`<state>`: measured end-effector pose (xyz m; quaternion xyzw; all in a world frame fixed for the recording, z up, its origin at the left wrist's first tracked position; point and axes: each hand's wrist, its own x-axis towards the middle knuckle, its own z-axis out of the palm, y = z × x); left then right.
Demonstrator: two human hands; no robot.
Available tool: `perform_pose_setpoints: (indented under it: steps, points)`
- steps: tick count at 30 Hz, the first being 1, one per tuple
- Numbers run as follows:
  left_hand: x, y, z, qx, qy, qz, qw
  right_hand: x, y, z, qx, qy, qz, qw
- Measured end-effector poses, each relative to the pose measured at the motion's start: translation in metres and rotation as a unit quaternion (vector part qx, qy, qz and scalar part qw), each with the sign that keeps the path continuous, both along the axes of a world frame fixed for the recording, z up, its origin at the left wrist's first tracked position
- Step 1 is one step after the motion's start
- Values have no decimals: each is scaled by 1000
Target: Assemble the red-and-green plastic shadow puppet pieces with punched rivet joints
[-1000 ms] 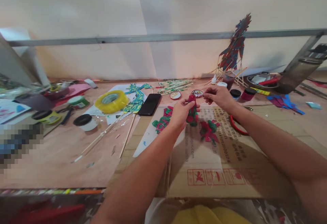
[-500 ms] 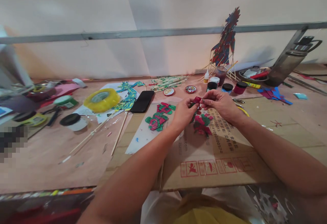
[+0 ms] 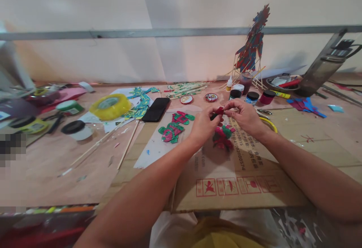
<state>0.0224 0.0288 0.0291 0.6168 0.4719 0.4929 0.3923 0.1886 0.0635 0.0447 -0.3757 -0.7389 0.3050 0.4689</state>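
Note:
My left hand is closed around a small painted red and dark green cutout, held above the cardboard. My right hand meets it from the other side, thumb and forefinger pinched at the cutout's edge; whatever is between those fingertips is too small to make out. Under both hands lies a pile of red and green pieces. Left of them, more red and green painted cutouts rest on a translucent sheet. Two shallow lids, one with pale bits and one with multicoloured bits, sit beyond my hands.
A cardboard sheet covers the table's front. Around it are a black phone, a yellow tape roll, several paint jars, a small glue bottle, wooden sticks, a standing red-blue figure and a tilted water bottle.
The camera view has shifted slightly. The red cutout has turned a little in my left fingers, and my right fingertips still pinch beside it.

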Motion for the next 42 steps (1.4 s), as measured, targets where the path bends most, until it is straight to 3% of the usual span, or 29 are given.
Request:
perform_pose_setpoints:
  steps: [5,10,13,16,19,22,27,30,36,42]
  points:
    - [-1,0,-2,20,35,10,999,0,0,0,-60,3,35,998]
    - [-1,-1,1,12,19,-12,1000,0,-3,1,-35,-18,12,999]
    - [-2,2,1,-41,-72,-36,996,2,-4,8,-13,-38,-10,999]
    - [-5,7,0,-108,-150,-21,983,9,-5,19,4,-16,-34,999]
    - [-10,10,-4,-83,-15,-1,996,20,-5,33,21,28,-63,997]
    - [-13,9,-9,-36,155,-38,986,32,-8,41,37,48,-86,994]
    - [-12,7,-21,62,263,-111,956,41,-12,38,24,43,-81,996]
    - [-12,9,-23,70,291,-110,948,38,-13,34,19,8,-66,998]
    - [-15,8,-12,20,247,-122,961,33,-16,33,26,-31,-63,997]
    - [-18,9,-1,-6,240,-78,968,34,-15,32,11,-32,-54,998]
